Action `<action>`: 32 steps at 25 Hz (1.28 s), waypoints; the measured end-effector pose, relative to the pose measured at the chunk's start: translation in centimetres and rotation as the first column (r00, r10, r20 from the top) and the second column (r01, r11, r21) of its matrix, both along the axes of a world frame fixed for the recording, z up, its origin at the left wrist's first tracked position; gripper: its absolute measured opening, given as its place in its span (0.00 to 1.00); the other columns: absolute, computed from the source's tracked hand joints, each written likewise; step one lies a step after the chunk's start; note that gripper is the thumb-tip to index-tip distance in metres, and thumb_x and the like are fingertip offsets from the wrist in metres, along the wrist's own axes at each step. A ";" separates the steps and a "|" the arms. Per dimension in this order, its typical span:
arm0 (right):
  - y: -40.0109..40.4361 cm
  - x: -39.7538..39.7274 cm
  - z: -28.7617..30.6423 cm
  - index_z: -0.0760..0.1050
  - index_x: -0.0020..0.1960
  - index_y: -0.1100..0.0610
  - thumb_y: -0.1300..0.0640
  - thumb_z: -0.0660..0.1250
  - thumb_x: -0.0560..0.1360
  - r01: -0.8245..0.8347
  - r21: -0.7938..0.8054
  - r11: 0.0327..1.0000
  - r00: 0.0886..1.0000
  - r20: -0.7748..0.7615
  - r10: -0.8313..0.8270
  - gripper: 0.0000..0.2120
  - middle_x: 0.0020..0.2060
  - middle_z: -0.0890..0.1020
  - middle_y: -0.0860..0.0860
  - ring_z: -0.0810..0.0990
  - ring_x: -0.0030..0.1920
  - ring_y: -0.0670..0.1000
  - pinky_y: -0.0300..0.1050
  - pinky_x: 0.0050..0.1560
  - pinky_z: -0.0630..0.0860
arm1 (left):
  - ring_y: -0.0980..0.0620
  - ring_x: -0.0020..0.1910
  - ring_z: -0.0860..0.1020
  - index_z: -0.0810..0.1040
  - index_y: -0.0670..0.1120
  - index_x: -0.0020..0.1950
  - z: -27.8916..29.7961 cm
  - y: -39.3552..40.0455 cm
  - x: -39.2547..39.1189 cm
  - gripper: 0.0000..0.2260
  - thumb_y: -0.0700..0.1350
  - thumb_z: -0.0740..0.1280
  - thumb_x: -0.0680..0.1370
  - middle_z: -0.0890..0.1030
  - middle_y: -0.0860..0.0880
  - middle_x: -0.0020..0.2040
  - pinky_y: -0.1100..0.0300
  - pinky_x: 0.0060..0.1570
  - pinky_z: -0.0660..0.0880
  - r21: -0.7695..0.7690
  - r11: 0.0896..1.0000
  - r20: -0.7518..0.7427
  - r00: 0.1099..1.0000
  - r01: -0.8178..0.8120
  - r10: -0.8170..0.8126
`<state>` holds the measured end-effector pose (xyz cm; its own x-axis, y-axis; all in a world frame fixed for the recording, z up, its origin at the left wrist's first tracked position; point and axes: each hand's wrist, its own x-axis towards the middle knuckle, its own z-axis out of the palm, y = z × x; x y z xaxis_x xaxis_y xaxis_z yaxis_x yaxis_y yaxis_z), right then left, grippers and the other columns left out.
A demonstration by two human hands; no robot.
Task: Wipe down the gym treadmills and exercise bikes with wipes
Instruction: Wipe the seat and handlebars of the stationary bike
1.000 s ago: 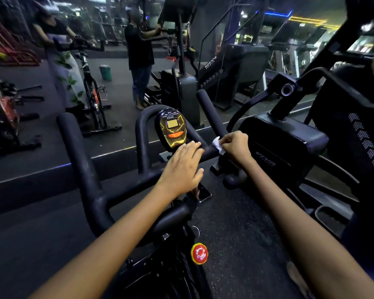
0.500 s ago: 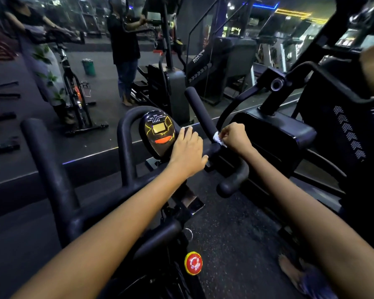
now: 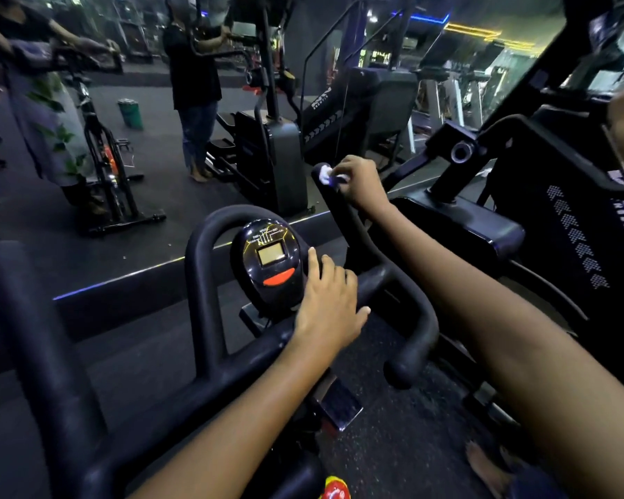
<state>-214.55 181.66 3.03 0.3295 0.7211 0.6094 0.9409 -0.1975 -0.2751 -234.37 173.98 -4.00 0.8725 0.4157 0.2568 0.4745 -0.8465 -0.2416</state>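
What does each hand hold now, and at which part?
Right hand presses a bunched wipe on the handlebar tip. Left hand holds nothing.

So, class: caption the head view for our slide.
Right hand wipes the bike's bar tip with a wipe; left hand rests beside the console.

I'm in a dim gym: my black foam-gripped exercise bike handlebar at 6 o'clock, a dark stair-climber machine at 12, grey treadmills at 1.
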 end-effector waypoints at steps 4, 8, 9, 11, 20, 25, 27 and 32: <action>-5.0 0.5 -2.9 0.79 0.35 0.65 0.70 0.66 0.64 -0.119 -0.163 0.980 0.983 0.118 0.139 0.04 0.32 0.74 0.60 0.72 0.30 0.54 0.45 0.32 0.61 | 0.36 0.70 0.59 0.65 0.38 0.69 0.0 0.0 0.0 0.29 0.60 0.52 0.80 0.70 0.39 0.65 0.35 0.71 0.42 0.034 0.999 -0.035 0.999 0.007 -0.006; -5.8 0.3 -1.8 0.80 0.37 0.65 0.69 0.68 0.66 -0.046 -0.362 0.931 0.973 0.195 0.123 0.03 0.35 0.76 0.60 0.75 0.36 0.60 0.44 0.35 0.62 | 0.36 0.69 0.60 0.65 0.38 0.69 -0.1 -0.1 -0.1 0.30 0.61 0.52 0.80 0.71 0.39 0.64 0.34 0.69 0.41 0.049 0.999 -0.044 0.999 0.010 -0.007; -4.2 0.2 -0.8 0.80 0.37 0.64 0.68 0.69 0.66 -0.011 -0.347 0.938 0.977 0.195 0.083 0.02 0.36 0.76 0.60 0.76 0.38 0.61 0.44 0.35 0.62 | 0.36 0.69 0.60 0.65 0.38 0.69 -0.1 -0.1 -0.1 0.30 0.61 0.52 0.80 0.71 0.39 0.64 0.34 0.69 0.41 0.047 0.999 -0.044 0.999 0.008 -0.006; -0.7 -0.3 0.9 0.81 0.39 0.62 0.65 0.68 0.68 0.039 -0.210 0.977 0.995 0.102 -0.018 0.03 0.38 0.77 0.60 0.77 0.40 0.60 0.43 0.35 0.62 | 0.37 0.70 0.59 0.65 0.38 0.69 -0.1 -0.1 -0.1 0.30 0.61 0.52 0.80 0.70 0.39 0.64 0.35 0.70 0.40 0.039 0.999 -0.042 0.999 0.012 -0.010; -5.1 0.2 -2.0 0.80 0.38 0.63 0.69 0.64 0.67 -0.150 -0.232 0.961 0.969 0.158 0.189 0.07 0.34 0.70 0.54 0.70 0.32 0.53 0.39 0.34 0.56 | 0.38 0.71 0.58 0.65 0.39 0.70 -0.1 0.2 -0.2 0.30 0.61 0.54 0.79 0.69 0.41 0.65 0.37 0.72 0.40 0.017 1.000 -0.038 0.999 0.015 -0.014; -10.1 0.2 -4.1 0.81 0.37 0.64 0.73 0.66 0.62 -0.173 -0.380 0.909 0.969 0.097 0.225 0.09 0.33 0.77 0.60 0.76 0.32 0.55 0.35 0.35 0.59 | 0.39 0.70 0.60 0.67 0.40 0.68 -0.1 0.1 -0.4 0.29 0.61 0.55 0.78 0.70 0.42 0.64 0.37 0.72 0.41 0.010 1.000 -0.028 0.999 0.018 -0.018; -11.2 0.2 -4.4 0.82 0.40 0.66 0.76 0.67 0.62 -0.134 -0.418 0.899 0.985 0.040 0.165 0.11 0.35 0.79 0.62 0.79 0.36 0.59 0.37 0.36 0.63 | 0.39 0.70 0.60 0.67 0.40 0.68 0.0 0.3 -0.3 0.29 0.62 0.55 0.78 0.70 0.42 0.65 0.38 0.72 0.42 0.007 1.000 -0.032 0.999 0.017 -0.017; -12.8 -0.7 -4.3 0.83 0.47 0.64 0.70 0.67 0.69 0.049 -0.422 0.905 0.997 -0.035 -0.071 0.10 0.44 0.83 0.61 0.81 0.49 0.59 0.38 0.44 0.68 | 0.40 0.70 0.61 0.67 0.41 0.68 -0.2 0.2 -0.4 0.28 0.62 0.56 0.78 0.72 0.43 0.64 0.38 0.72 0.42 0.014 1.000 -0.036 0.999 0.020 -0.019</action>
